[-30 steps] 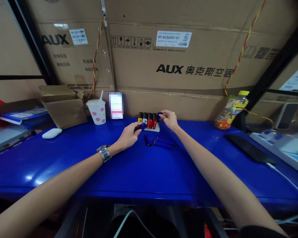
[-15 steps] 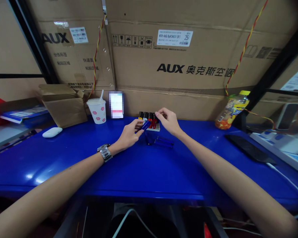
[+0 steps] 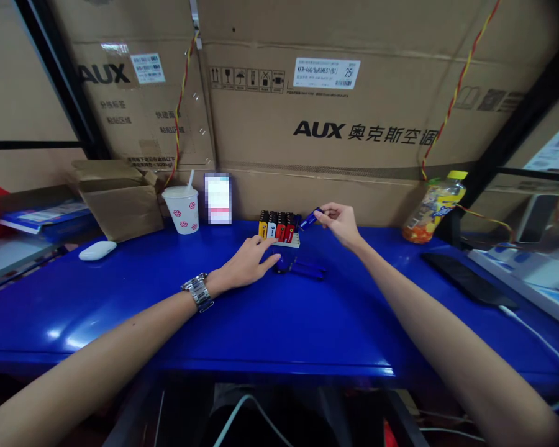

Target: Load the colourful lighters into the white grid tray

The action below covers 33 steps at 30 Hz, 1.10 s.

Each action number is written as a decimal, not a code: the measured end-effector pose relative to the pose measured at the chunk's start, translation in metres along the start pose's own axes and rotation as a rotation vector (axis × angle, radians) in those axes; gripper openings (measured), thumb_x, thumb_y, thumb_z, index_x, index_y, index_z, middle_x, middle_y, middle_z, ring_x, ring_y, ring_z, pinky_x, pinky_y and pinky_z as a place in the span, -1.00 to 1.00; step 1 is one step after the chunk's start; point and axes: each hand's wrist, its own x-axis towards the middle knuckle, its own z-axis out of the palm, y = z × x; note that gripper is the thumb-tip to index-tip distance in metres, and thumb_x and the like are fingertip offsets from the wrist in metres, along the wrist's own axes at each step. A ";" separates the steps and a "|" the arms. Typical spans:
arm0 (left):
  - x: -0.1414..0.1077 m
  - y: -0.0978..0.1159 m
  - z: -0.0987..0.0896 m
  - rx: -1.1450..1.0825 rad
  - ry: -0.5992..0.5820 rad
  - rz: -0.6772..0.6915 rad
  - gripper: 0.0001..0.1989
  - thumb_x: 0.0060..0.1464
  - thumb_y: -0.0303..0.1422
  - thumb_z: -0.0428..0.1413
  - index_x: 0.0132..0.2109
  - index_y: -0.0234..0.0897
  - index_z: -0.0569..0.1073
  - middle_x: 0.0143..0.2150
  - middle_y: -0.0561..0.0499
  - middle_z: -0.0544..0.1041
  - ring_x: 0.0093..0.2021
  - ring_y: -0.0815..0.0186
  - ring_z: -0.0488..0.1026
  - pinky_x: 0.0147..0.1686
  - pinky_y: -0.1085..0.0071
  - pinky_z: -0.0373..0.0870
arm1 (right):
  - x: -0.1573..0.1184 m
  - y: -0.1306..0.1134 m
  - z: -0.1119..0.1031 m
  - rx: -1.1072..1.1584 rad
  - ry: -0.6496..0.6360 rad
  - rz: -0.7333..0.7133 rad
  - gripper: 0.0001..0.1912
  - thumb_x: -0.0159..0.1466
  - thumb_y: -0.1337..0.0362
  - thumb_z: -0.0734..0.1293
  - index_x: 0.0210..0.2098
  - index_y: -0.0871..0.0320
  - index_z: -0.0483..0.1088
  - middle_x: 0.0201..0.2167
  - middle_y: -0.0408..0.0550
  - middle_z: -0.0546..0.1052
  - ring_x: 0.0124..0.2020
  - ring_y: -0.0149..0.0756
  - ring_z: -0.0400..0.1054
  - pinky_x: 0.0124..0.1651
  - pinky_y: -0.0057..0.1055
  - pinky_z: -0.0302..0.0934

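A white tray (image 3: 294, 244) holds upright lighters in rows by colour, among them a yellow lighter (image 3: 263, 230), a white lighter (image 3: 271, 230) and a red lighter (image 3: 280, 232). Just right of the tray, my right hand (image 3: 341, 222) pinches a blue lighter (image 3: 310, 218), tilted, between thumb and fingers. In front of the tray my left hand (image 3: 248, 263) is low over the table, thumb and fingers apart, with nothing visible in it. Beside its thumb lie more blue lighters (image 3: 307, 268), hard to tell from the blue tabletop.
On the blue table (image 3: 270, 329) a white paper cup (image 3: 181, 211) with a straw and a lit phone screen (image 3: 218, 198) stand left of the tray. Farther left are a white case (image 3: 97, 250) and a paper bag (image 3: 121, 205). At right are a drink bottle (image 3: 431, 211) and a dark phone (image 3: 466, 279) on a cable.
The blue lighter has left my left hand, which has opened and lowered slightly. My right hand has moved right and now holds a blue lighter. The tray's coloured lighters are less covered.
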 end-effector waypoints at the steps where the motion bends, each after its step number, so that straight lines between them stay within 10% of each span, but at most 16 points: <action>1: -0.001 0.001 0.000 0.049 -0.050 0.032 -0.54 0.27 -0.17 -0.10 0.21 -0.29 0.31 -0.05 -0.19 0.40 -0.04 0.12 0.34 0.01 0.10 0.29 | 0.001 0.008 0.001 -0.040 -0.003 -0.002 -0.61 -0.05 -0.02 0.45 -0.46 0.17 0.37 -0.67 -0.19 0.34 -0.67 -0.43 0.17 -0.57 -0.42 0.09; 12: -0.008 -0.008 0.000 0.210 -0.231 0.167 -0.43 0.22 -0.52 -0.17 0.30 0.07 0.20 0.26 -0.14 0.20 0.07 0.05 0.23 0.00 0.00 0.26 | -0.009 0.006 0.030 -0.579 -0.191 -0.090 -0.51 0.14 0.29 0.24 0.08 0.14 0.18 -0.42 -0.07 0.51 -0.46 -0.25 0.32 -0.30 -0.33 0.13; 16: -0.004 -0.016 -0.001 0.183 -0.229 0.259 -0.55 0.22 -0.52 -0.13 0.18 -0.08 0.35 0.31 -0.11 0.21 0.21 0.04 0.15 0.07 0.01 0.22 | -0.013 -0.012 0.022 -0.601 -0.225 -0.044 -0.63 0.09 0.24 0.31 -0.10 0.14 0.27 -0.46 -0.10 0.50 -0.47 -0.26 0.30 -0.33 -0.34 0.11; 24: 0.001 -0.024 0.000 0.176 -0.213 0.306 -0.77 0.26 -0.46 -0.09 -0.01 -0.37 0.39 -0.05 -0.20 0.48 -0.05 0.14 0.41 -0.05 0.18 0.33 | -0.021 -0.030 0.009 -0.504 -0.988 0.070 -0.75 0.08 0.11 0.39 -0.40 0.18 0.43 -0.51 -0.11 0.48 -0.47 -0.35 0.31 -0.39 -0.40 0.13; 33: 0.000 -0.020 0.005 -0.083 -0.110 0.093 -0.74 0.28 -0.39 -0.19 0.05 -0.39 0.21 -0.07 -0.27 0.47 -0.13 0.18 0.45 -0.11 0.25 0.37 | -0.034 -0.028 0.015 -0.746 -0.898 -0.077 -0.86 0.29 0.28 0.18 -0.21 0.17 0.33 -0.28 0.05 0.51 -0.31 -0.25 0.36 -0.20 -0.31 0.24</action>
